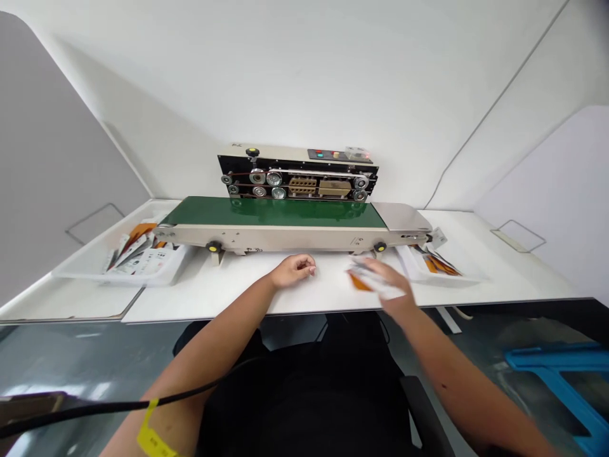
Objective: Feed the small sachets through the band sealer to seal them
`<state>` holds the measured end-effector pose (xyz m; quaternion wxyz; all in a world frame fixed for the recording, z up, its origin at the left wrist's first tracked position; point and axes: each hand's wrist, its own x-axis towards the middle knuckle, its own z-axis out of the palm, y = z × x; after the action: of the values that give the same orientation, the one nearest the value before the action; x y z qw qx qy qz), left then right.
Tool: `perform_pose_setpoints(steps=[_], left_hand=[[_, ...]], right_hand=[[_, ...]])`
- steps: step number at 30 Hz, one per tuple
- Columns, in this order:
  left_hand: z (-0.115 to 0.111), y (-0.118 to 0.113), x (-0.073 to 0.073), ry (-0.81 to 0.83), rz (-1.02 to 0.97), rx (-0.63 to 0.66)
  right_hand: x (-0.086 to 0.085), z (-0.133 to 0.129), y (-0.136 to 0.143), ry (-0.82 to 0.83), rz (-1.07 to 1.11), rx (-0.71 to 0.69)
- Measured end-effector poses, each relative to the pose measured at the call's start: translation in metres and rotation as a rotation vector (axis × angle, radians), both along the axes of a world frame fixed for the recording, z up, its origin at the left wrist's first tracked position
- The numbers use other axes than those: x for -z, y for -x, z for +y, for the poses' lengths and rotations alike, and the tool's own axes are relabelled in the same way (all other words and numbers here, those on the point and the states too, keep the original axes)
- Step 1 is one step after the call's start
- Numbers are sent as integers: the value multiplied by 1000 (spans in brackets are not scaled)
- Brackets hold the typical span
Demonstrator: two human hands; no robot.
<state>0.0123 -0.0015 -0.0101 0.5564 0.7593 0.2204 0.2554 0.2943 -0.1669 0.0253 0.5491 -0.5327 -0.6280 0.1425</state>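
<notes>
My left hand [294, 271] rests on the white table in front of the sealing machine, its fingers curled in loosely and nothing showing in them. To the right, my right hand [396, 285] is closed on white and orange packets [364, 279], smeared by motion, so I cannot tell how many there are. Behind both hands stands the band sealing machine [299, 181] with its green conveyor belt [285, 212]. Neither hand touches the machine.
A clear plastic bin [166, 270] with several packets [140, 251] stands at the left end of the conveyor. Another bin [413, 270], with more packets [440, 263], is at the right end. The table's front edge [328, 311] runs close to my body. A blue plastic frame [561, 374] is at lower right.
</notes>
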Motion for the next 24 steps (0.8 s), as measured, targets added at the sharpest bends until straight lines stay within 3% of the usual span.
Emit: perform_pose_setpoints(steps=[3, 5, 8, 11, 15, 19, 24], left_hand=[[-2, 1, -2, -88, -17, -45], [-5, 1, -5, -216, -10, -29], [-12, -1, -8, -471, 72, 86], [-16, -5, -7, -581, 187, 153], [-14, -7, -4, -578, 280, 129], [-11, -6, -4, -577, 282, 136], [-12, -6, -8, -571, 310, 170]], right_hand=[[32, 21, 46, 26, -334, -144], [48, 43, 60, 53, -526, -98], [63, 67, 64, 108, -624, -50], [67, 71, 56, 158, -594, -95], [62, 65, 48, 201, -433, -174], [61, 67, 47, 165, -241, -84], [64, 68, 47, 84, -198, -76]])
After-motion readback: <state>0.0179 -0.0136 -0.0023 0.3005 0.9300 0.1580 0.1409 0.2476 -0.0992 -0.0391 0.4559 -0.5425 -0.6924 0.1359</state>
